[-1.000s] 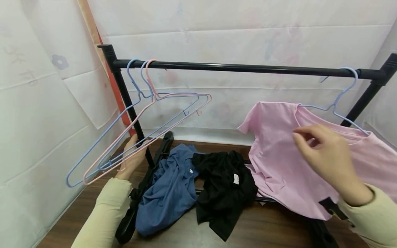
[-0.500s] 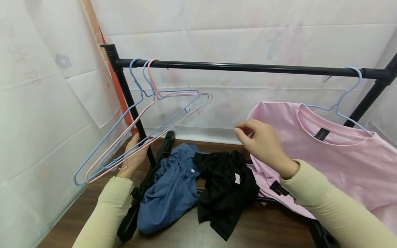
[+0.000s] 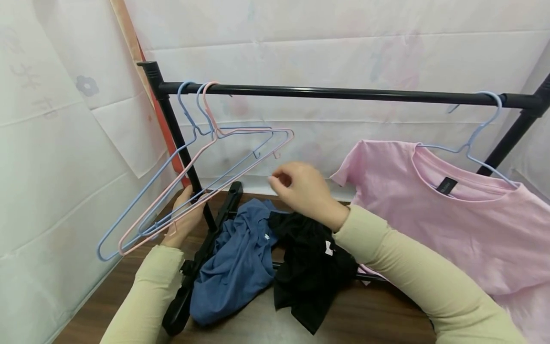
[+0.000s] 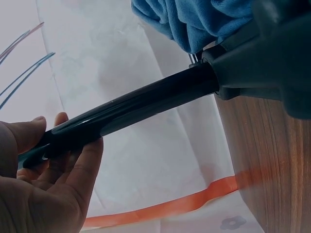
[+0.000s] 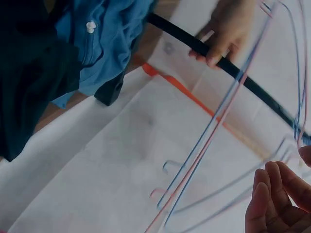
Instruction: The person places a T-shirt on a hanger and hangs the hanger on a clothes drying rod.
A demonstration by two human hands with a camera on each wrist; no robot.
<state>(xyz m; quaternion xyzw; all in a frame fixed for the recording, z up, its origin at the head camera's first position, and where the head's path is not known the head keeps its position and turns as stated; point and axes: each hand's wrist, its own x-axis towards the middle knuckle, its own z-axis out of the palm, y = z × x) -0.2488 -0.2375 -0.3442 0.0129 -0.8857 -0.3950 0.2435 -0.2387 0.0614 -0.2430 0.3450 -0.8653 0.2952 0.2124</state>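
My left hand (image 3: 186,222) grips the left upright pole (image 4: 146,104) of a black clothes rack, thumb on one side and fingers on the other. My right hand (image 3: 305,191) is in the air with loosely bent fingers and holds nothing. It is just right of two blue hangers (image 3: 185,112) and a pink hanger (image 3: 207,111), all bare on the rail's left end. At the right end, a pink T-shirt (image 3: 451,229) hangs on another blue hanger (image 3: 474,133). Part of the T-shirt is behind my right forearm.
Along the top runs the black rail (image 3: 326,93). Below it, a crumpled blue garment (image 3: 236,267) and a black garment (image 3: 305,282) lie over the rack's lower bars above a brown wooden surface (image 3: 356,315). White sheeting (image 3: 301,57) covers the back and sides.
My right hand has moved left, from in front of the pink T-shirt to near the bare hangers. The T-shirt's collar and label now show. My left hand stays on the pole.
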